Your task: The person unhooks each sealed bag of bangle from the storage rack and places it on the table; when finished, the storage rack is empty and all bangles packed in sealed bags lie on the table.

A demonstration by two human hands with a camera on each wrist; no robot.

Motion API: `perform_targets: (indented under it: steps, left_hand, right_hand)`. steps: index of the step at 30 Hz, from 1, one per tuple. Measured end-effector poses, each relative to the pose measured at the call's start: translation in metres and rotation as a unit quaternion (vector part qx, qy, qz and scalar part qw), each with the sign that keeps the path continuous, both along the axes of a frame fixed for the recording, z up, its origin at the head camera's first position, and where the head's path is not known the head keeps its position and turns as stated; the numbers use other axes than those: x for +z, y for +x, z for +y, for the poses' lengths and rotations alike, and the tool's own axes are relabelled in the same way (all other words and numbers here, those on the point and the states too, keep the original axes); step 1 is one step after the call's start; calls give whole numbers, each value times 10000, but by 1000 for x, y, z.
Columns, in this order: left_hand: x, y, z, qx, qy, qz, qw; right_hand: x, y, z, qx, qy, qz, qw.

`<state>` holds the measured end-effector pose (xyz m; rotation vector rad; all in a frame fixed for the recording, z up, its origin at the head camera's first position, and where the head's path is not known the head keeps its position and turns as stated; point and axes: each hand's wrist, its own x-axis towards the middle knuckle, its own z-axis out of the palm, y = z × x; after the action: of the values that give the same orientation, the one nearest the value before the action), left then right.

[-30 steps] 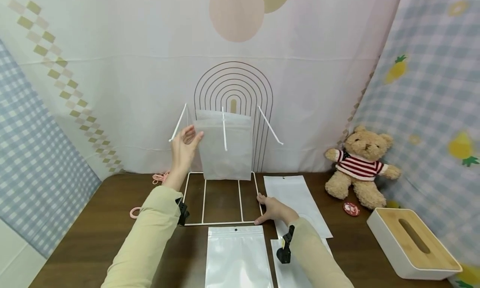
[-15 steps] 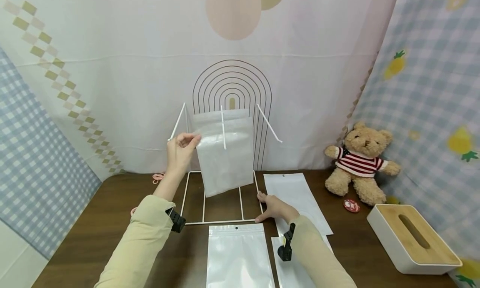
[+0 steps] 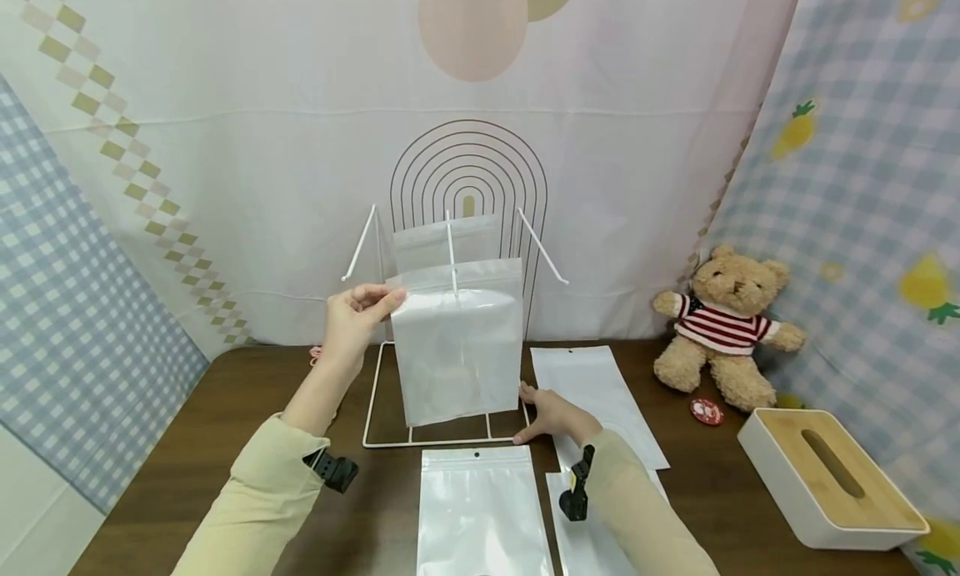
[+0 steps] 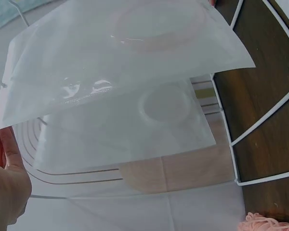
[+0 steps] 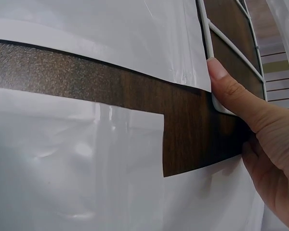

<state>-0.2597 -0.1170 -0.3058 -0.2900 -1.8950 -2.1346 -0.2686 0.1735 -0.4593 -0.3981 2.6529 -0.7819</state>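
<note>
My left hand [image 3: 351, 319] pinches the upper left edge of a translucent zip bag [image 3: 459, 359]. This bag hangs near the front end of the middle prong [image 3: 451, 241] of a white wire display rack [image 3: 371, 413], and the prong's tip shows in front of it. A second zip bag [image 4: 120, 127] hangs farther back on the same prong, mostly covered by the front one in the head view. My right hand [image 3: 557, 415] grips the right front corner of the rack's base, with the thumb [image 5: 226, 84] on the wire.
White zip bags lie flat on the dark table [image 3: 180, 443]: one bag [image 3: 480, 509] before the rack, others [image 3: 592, 393] under and beside my right arm. A teddy bear [image 3: 723, 322], red badge [image 3: 707, 411] and tissue box [image 3: 832, 476] stand right. Pink cord [image 4: 267, 224] lies left.
My left hand has drawn the front bag forward along the middle prong toward its tip, away from the bag behind. My right hand stays on the rack's corner.
</note>
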Motion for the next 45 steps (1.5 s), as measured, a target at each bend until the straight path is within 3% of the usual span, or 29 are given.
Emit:
perform_targets:
  steps: [9,18,27,32,37,41,45]
  left_hand:
    - [5,24,-8,-184,-426,-583,9972]
    - [8,41,-12,-477,-291,-553,9969]
    - [8,67,-34,-737,-187,-533,9957]
    - [-2,85,-60,-935,-595,-815,9905]
    - [-20,95,-92,-1235,-850,-1269,9805]
    - [-35,97,-122,-1451,-1002,-1678,9699]
    - [-49,93,-150,-1423,-1094,-2137,9603]
  right_hand:
    - [-2,-1,1,29,-34,296,9996]
    - [-2,-2,3,340,-241,646,9970]
    - [0,1,-2,125,-52,199,9997]
    - [0,-1,0,95,-25,72,9999]
    - [1,-1,3,135,-24,104,9999]
    - [0,0,3,81,-46,44,9999]
    - [-1,0,2,58,-87,18,9999]
